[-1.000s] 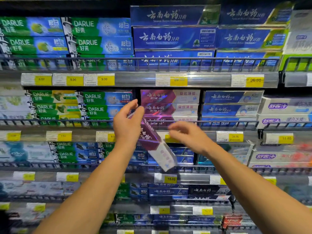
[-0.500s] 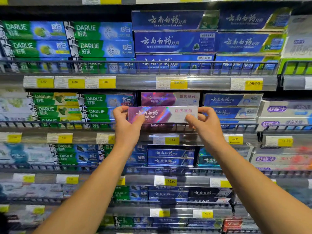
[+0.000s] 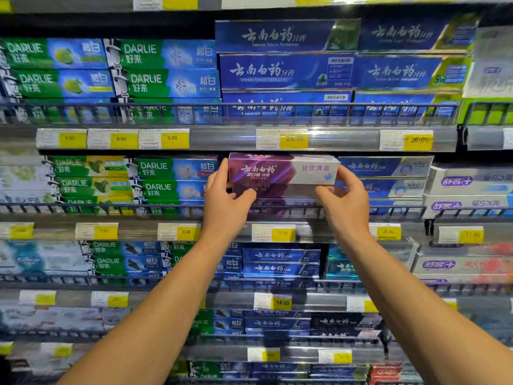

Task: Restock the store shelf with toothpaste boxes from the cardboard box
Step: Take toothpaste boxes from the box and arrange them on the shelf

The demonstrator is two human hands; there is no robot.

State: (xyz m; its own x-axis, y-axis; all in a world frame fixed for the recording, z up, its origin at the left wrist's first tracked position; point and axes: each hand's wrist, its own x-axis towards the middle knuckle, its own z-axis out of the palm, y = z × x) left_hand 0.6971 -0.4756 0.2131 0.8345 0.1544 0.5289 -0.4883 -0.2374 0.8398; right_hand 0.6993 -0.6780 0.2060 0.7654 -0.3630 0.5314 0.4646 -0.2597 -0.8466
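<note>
Purple toothpaste box (image 3: 280, 169) between both hands' grip

purple-and-white toothpaste box (image 3: 283, 169), yellow price tags (image 3: 293, 140)

Tiered store shelving fills the whole view; grey wire rails (image 3: 249, 107) front each tier; yellow price tags (image 3: 294, 138) line the shelf edges; green packs (image 3: 155, 65) crowd ten o'clock, dark blue packs (image 3: 286, 70) stack at twelve o'clock; light is dim, bluish.
</note>
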